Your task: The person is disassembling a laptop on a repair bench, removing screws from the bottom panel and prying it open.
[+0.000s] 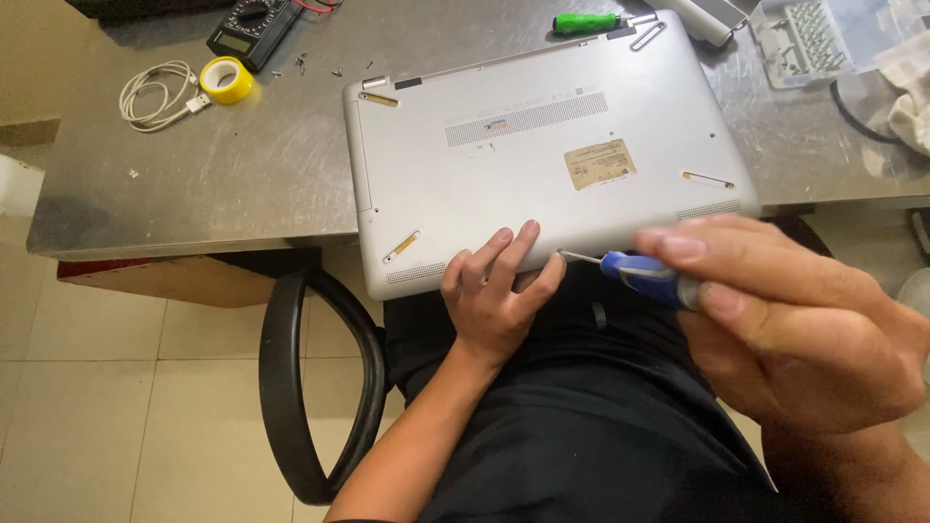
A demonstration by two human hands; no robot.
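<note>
A silver laptop (542, 155) lies upside down on a dull grey metal table (194, 184), its near edge overhanging the table's front edge above the person's lap. The left hand (499, 300) steadies that near edge from below, its fingers (504, 254) spread apart and lying flat on the underside of the case. The right hand (804, 329) has its fingers clamped on a blue-handled screwdriver (639, 278), whose thin tip meets the laptop's near edge just beside the left hand.

Further back on the table sit a roll of yellow tape (226, 79), a coiled white cable (155, 94), a black multimeter (254, 27), a few loose screws (302, 66), a green-handled screwdriver (586, 22) and a clear plastic bit case (809, 37). The table's surface is scuffed and faintly reflective. Below, the floor (116, 407) is laid with pale cream tiles, and a black chair armrest (315, 387) curves beside the person's dark clothing.
</note>
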